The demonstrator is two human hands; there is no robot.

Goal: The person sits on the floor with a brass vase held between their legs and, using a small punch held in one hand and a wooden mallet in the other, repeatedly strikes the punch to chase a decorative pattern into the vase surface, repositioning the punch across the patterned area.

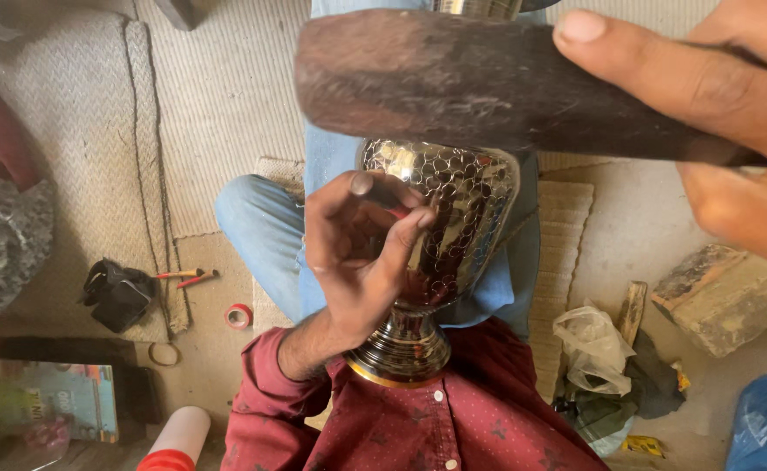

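The left hand (357, 262) is pinching a small punch (381, 199) against the hammered metal vase (453, 227) lying across the lap — the right hand (715, 96) is gripping a wooden mallet (453, 78) above it; red tape roll (239, 316) on the floor.

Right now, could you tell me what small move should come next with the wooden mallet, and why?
Probably bring the dark wooden mallet in the right hand down onto the butt of the thin metal punch. The left hand already pinches it against the shiny hammered metal vase, and the mallet is raised above.
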